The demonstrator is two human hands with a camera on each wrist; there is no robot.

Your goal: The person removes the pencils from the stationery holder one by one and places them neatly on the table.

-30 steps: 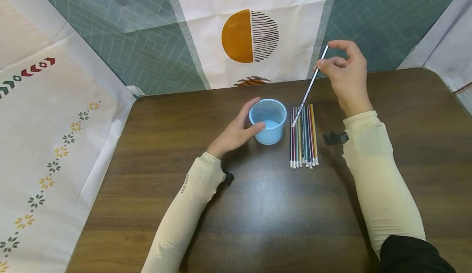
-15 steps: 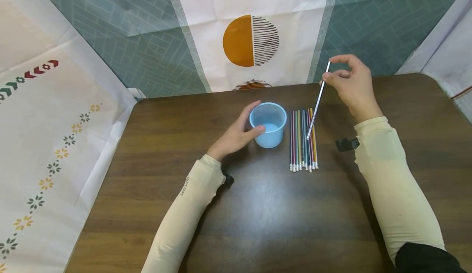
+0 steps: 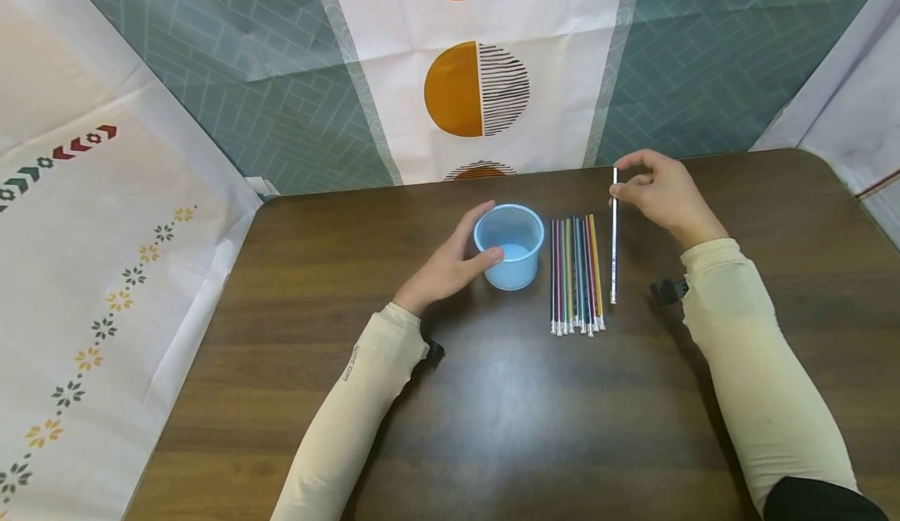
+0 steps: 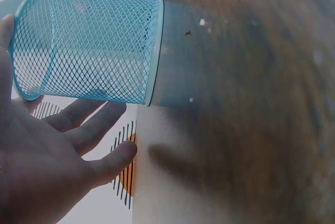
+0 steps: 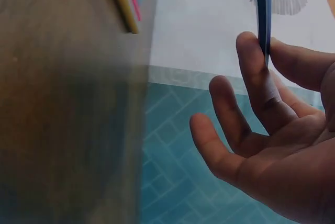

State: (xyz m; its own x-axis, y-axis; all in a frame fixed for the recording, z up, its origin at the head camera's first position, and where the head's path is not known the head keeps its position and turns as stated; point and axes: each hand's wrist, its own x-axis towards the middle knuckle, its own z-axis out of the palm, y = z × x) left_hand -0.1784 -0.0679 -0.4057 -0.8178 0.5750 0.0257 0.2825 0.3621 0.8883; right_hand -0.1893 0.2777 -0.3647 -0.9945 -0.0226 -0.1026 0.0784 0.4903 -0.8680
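A light blue mesh pencil cup (image 3: 510,273) stands upright on the table, with its inside bare in the head view. My left hand (image 3: 448,265) holds it from the left, thumb and index finger round its rim; in the left wrist view the other fingers spread beside the mesh. Right of the cup lies a row of several coloured pencils (image 3: 575,275), eraser ends towards me. Farther right, my right hand (image 3: 664,193) pinches one pale pencil (image 3: 614,248) near its far end, apart from the row. In the right wrist view that pencil (image 5: 263,14) looks dark blue, between thumb and fingers.
The brown wooden table (image 3: 506,435) ends at a hanging cloth (image 3: 302,99) with green and white panels at the back. A white patterned cloth (image 3: 84,271) hangs at the left. Small dark camera mounts sit on both wrists.
My right hand has come down and right with the pencil, swinging it from slanted over the row to nearly parallel with it. The left hand stays on the cup.
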